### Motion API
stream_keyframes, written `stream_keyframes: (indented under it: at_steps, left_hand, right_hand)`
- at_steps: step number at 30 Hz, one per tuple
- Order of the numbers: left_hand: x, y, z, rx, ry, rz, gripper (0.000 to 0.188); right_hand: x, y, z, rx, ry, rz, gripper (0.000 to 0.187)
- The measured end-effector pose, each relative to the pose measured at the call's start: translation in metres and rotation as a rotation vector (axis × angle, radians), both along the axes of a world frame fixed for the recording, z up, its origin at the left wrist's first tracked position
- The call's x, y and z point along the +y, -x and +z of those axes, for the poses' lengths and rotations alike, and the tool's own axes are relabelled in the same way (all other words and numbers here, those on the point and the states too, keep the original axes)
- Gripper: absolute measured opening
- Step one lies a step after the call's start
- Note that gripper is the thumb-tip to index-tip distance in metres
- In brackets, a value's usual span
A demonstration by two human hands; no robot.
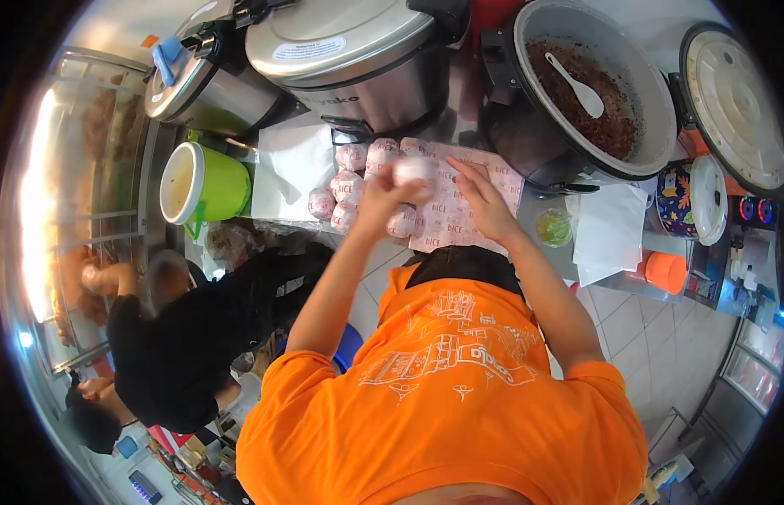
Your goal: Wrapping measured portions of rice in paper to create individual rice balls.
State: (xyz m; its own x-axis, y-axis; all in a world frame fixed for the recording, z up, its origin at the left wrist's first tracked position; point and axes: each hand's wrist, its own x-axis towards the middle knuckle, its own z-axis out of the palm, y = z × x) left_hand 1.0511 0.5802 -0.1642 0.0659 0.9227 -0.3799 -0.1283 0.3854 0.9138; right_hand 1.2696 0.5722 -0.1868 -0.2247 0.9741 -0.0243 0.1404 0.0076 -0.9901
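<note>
My left hand (385, 200), smeared by motion, is closed on a white rounded thing (416, 171), too blurred to tell its kind. It is above the left part of a sheet of printed pink-and-white wrapping paper (469, 202). My right hand (485, 202) rests at the sheet's right side, its fingers stretched out and holding nothing. Left of the sheet, several round paper-wrapped parcels (346, 185) sit close together in rows, partly behind my left hand and wrist.
A large open cooker (527, 93) holds brownish rice and a white rice paddle (581, 88). Behind the parcels stands a lidded cooker (350, 93). A green bucket (224, 187) and white sheets (295, 168) lie left, more white sheets (611, 223) right. A person in black (177, 345) works at left.
</note>
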Motion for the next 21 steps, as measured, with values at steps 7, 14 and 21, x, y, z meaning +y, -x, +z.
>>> stream_keyframes:
  at_steps: [7,14,21]
  left_hand:
    - [0.053,0.148,-0.035,0.486,-0.12,0.078,0.063]
    - [0.081,0.146,-0.068,0.643,-0.002,-0.223,0.051]
    - [0.095,0.155,-0.09,0.693,0.003,-0.138,0.061]
  right_hand:
    - [-0.039,-0.102,-0.035,0.026,0.312,-0.203,0.034]
    - [-0.07,-0.169,-0.057,-0.849,0.036,-0.252,0.035]
    - [-0.054,-0.164,-0.08,-1.211,0.362,-0.395,0.075]
